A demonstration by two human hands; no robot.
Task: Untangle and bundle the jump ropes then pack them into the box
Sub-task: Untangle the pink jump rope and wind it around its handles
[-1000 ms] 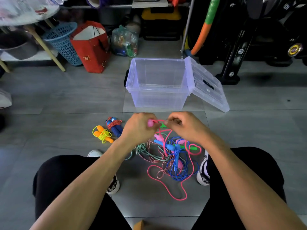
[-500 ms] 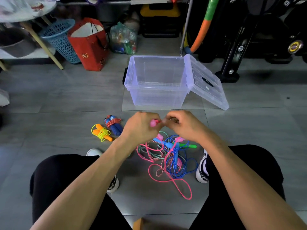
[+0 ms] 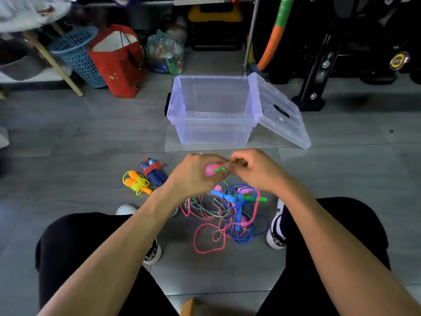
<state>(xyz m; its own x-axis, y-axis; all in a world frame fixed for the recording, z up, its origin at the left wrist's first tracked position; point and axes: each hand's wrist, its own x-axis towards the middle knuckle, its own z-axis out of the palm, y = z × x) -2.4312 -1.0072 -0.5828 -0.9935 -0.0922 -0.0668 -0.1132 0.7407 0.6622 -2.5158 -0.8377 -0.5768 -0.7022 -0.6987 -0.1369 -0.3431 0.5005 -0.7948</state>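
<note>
Head view looks down at a seated person's two hands meeting above a tangle of coloured jump ropes point(image 3: 230, 215) on the grey tiled floor point(image 3: 91, 137). Left hand point(image 3: 193, 176) has its grip closed around pink jump-rope handles with a green end point(image 3: 214, 169). Right hand point(image 3: 255, 169) has its fingers curled against those handles, pinching at pink cord there, though blur hides the exact hold. Compared with a second ago, the hands have drawn closer until they touch, the stretch of pink cord once seen between them is gone, and the pink loop on the floor is shorter and sits nearer the pile. Blue, pink and striped ropes lie heaped between the person's two shoes. Left of the pile rest two finished bundles as before: an orange-handled rope wound in yellow cord point(image 3: 136, 183) and, just beside it, a blue-handled rope wound in red cord point(image 3: 153, 171). Beyond the hands stands the clear plastic storage box point(image 3: 211, 131), its hinged lid point(image 3: 280, 110) leaning open to the right.
</note>
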